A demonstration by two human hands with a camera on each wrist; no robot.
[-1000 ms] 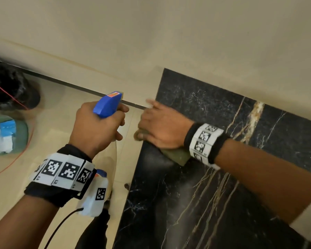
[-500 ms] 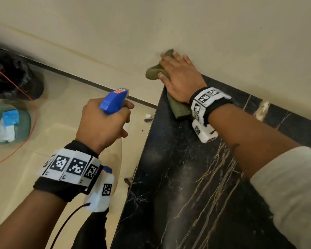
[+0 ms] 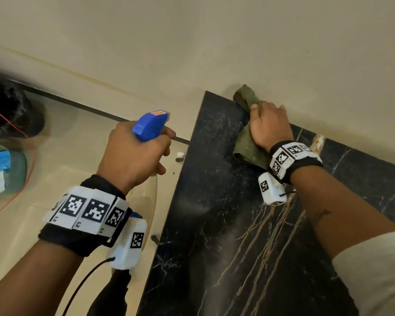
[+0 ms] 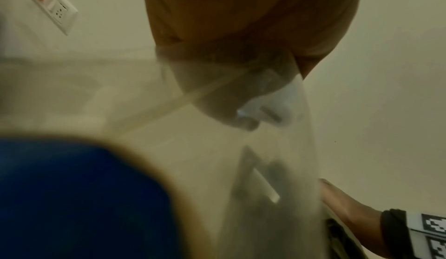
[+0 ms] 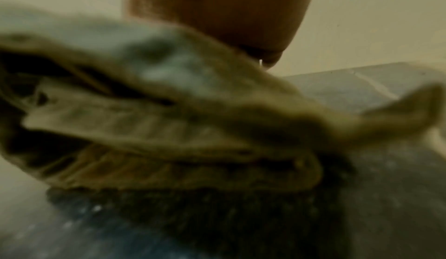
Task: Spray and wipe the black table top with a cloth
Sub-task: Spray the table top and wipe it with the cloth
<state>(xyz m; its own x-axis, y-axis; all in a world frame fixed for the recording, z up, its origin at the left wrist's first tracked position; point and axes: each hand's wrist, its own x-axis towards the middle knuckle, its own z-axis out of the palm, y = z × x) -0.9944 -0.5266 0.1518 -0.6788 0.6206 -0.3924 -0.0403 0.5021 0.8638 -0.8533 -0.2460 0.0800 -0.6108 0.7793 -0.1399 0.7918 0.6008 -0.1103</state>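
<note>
The black marble table top (image 3: 214,224) with gold veins fills the lower right of the head view. An olive green cloth (image 3: 246,147) lies bunched at its far corner against the wall. My right hand (image 3: 269,124) lies on the cloth, thumb along it, fingers bent down over it at the wall. The right wrist view shows the crumpled cloth (image 5: 169,120) under my palm (image 5: 217,5) on the table top (image 5: 362,206). My left hand (image 3: 132,156) grips a spray bottle by its neck, blue head (image 3: 149,125) up, over the floor left of the table. Its clear body (image 4: 265,148) hangs below.
A beige wall (image 3: 260,42) borders the table's far edge. On the tiled floor to the left are a green basin (image 3: 21,169), a black bag (image 3: 9,110) and an orange cable (image 3: 21,195). A wall socket (image 4: 55,9) shows in the left wrist view.
My right hand has swept the cloth from the table's left edge up to the far corner, then a little right along the wall. The left hand kept the bottle almost still.
</note>
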